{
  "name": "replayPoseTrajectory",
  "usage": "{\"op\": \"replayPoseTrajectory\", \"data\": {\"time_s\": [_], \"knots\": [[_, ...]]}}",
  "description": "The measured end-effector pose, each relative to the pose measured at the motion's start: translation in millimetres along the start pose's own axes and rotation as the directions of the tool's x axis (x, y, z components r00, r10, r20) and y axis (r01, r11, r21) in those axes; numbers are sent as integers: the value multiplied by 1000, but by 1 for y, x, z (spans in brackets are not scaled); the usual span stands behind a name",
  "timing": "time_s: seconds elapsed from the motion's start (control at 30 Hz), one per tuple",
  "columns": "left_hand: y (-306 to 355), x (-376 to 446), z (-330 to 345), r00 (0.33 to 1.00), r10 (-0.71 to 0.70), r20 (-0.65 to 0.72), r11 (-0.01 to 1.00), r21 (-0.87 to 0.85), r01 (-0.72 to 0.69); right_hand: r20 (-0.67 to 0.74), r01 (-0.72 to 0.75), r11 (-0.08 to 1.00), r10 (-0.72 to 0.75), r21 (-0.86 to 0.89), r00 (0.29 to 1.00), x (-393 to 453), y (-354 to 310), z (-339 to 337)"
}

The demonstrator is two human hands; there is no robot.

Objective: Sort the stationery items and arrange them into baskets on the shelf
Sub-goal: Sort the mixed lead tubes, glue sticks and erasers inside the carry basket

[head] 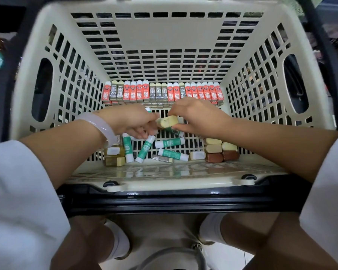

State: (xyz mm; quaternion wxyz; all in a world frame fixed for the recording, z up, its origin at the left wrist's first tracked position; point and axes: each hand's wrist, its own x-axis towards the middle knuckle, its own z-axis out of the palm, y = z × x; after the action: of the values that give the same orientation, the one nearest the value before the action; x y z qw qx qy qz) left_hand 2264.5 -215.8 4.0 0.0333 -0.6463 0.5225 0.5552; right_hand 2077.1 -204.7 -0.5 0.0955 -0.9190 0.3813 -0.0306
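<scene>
- Near edge of the cream basket point(180, 184), resting on a black shelf rail: a loose jumble, easily knocked further out of order by either wrist.
- Near left corner: yellowish erasers point(115, 160) and something clear above them, half hidden under the left forearm; count not possible.
- Near middle: green glue sticks point(145, 147), five plainly seen lying crosswise, more partly hidden under the hands; likely to roll if nudged.
- Near right: small stack of cream and brown erasers point(220, 151), about four cream and two brown, plus one cream piece beside; liable to topple.
- Middle: left hand point(133, 121) and right hand point(195, 115) meeting on one pale yellow eraser point(168, 121), right grip pinching it, left fingertips curled at its end; could slip out between them.
- Far wall: upright row of red and grey 2B boxes point(162, 92), roughly twenty, a lower row beneath; a bump could fell them like dominoes.
</scene>
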Motion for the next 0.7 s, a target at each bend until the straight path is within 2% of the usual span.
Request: {"op": "replayPoseTrajectory", "data": {"time_s": [0.03, 0.07, 0.1, 0.13, 0.2, 0.27, 0.33, 0.43, 0.5, 0.6, 0.7], "knots": [[-8, 2, -7, 997, 38, -69, 960, 278, -18, 43, -29, 1000, 29, -12, 999, -1, 3, 1], [-16, 2, -14, 990, 81, -116, 847, 532, -7, 108, -70, 997, 73, -31, 991, -2, 8, 2], [-24, 1, -20, 987, 96, -133, 722, 691, 23, 196, -107, 992, 118, -68, 973, -3, 11, 3], [-30, 0, -25, 989, 71, -130, 633, 772, 55, 292, -126, 986, 154, -113, 944, -5, 14, 4], [-38, 1, -29, 997, -11, -80, 553, 830, 72, 452, -98, 979, 169, -177, 876, -6, 16, 6], [-39, 3, -27, 999, -42, -11, 523, 852, 31, 553, 1, 973, 131, -232, 823, -6, 16, 9], [-38, 4, -23, 998, -65, 27, 496, 868, 8, 623, 87, 955, 114, -282, 774, -6, 15, 9], [-41, 5, -24, 993, -114, 37, 487, 873, 23, 684, 117, 955, 106, -272, 722, -7, 16, 9], [-43, 8, -25, 992, -122, 35, 464, 885, 26, 683, 92, 972, 82, -215, 726, -8, 16, 11], [-43, 9, -23, 993, -116, 17, 425, 905, 34, 649, 14, 1000, 6, -26, 761, -6, 11, 12], [-39, 8, -26, 997, -77, -1, 453, 891, 36, 672, -16, 998, -24, 54, 740, -5, 6, 13]]}}
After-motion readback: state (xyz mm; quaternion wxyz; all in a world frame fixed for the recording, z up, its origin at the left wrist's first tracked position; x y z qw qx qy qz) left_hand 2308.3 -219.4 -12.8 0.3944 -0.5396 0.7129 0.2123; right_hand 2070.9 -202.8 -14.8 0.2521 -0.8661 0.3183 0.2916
